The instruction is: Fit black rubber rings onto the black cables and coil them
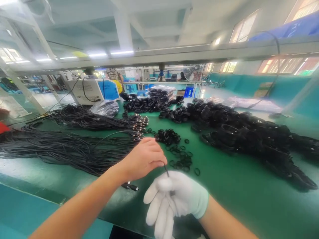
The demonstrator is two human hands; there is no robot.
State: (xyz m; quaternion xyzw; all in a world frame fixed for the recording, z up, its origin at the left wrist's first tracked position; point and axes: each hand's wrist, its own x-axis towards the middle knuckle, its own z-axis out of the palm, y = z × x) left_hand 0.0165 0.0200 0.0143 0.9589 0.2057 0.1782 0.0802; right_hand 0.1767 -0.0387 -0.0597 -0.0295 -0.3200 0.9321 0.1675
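The nearest thing I have is the right hand (174,197), white-gloved, thumb and forefinger pinched on a black cord (166,170), its other fingers loosely spread. Just above it, my bare left hand (147,155) grips the same cord, which runs between the two hands. A plug (132,187) lies below the left wrist. Beyond the hands, small black rings (184,162) are scattered; leftward stretch bundled cables (62,146), rightward a long heap of black coils (239,129). Farther ahead, left of both hands, stands a blue-and-white machine (107,89).
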